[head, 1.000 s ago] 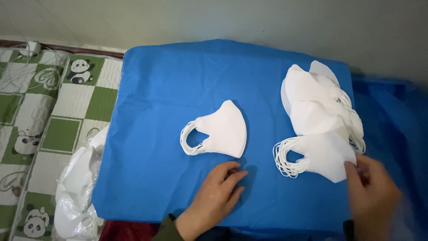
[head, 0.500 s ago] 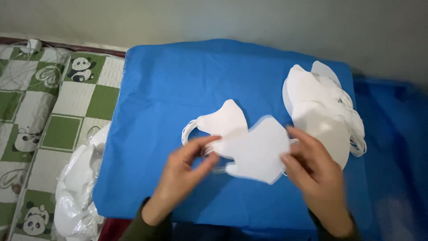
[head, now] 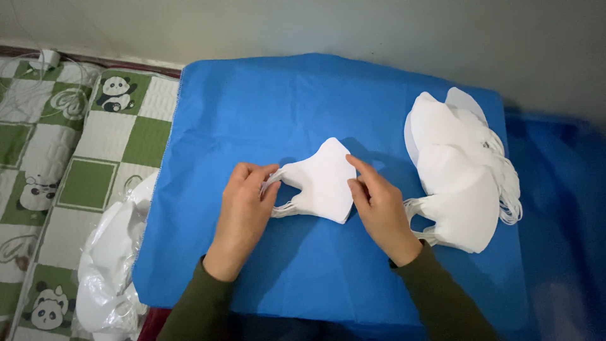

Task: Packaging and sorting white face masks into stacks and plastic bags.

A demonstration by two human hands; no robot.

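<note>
Centrally, left hand [head: 243, 201] and right hand [head: 377, 205] pinch white mask [head: 323, 180] edges; blue cloth [head: 252, 107] around.

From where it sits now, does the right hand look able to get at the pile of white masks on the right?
Probably yes. The right hand rests on the centre masks, just beside the pile of white masks. Only bare blue cloth lies between them, with nothing in the way.

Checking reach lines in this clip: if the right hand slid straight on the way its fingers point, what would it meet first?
The right hand points up and left, fingertips already on the white mask; beyond that, probably only bare blue cloth.
</note>
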